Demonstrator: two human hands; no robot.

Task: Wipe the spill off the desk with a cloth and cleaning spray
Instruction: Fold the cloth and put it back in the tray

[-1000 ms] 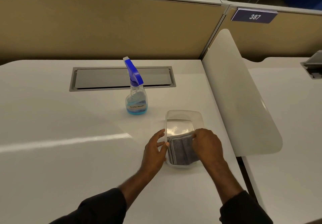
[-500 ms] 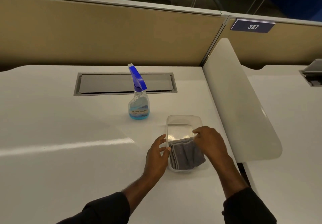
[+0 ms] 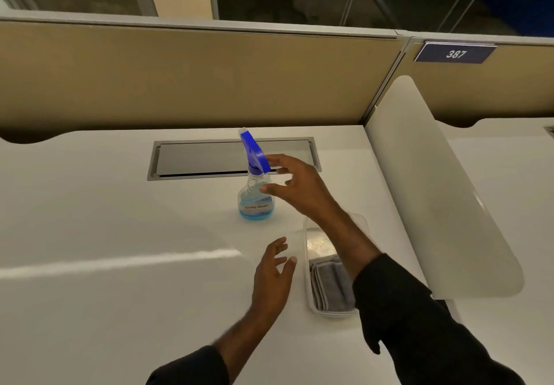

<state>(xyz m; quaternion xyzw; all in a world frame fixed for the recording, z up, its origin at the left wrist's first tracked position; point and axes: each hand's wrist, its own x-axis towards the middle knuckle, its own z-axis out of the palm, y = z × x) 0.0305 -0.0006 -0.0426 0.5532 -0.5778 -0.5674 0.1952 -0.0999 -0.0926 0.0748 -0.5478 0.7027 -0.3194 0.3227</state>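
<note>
Beside the neck of the spray bottle (image 3: 255, 188), the right hand (image 3: 295, 186) hung spread and empty, thumb and fingers curved toward it from the right without clearly touching, while the left hand (image 3: 274, 276) hovered loosely open, holding nothing, over the desk (image 3: 120, 264) near the clear container (image 3: 306, 249). The bottle stood upright, just left of the nearer right hand. The folded grey cloth (image 3: 329, 287) lay in the container, partly hidden by the right forearm; no spill was discernible.

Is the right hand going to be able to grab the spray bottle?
Probably yes. The right hand is open right beside the spray bottle, its fingers spread near the neck, and nothing sits between them. The bottle stands upright on the desk, clear of other things.
</note>
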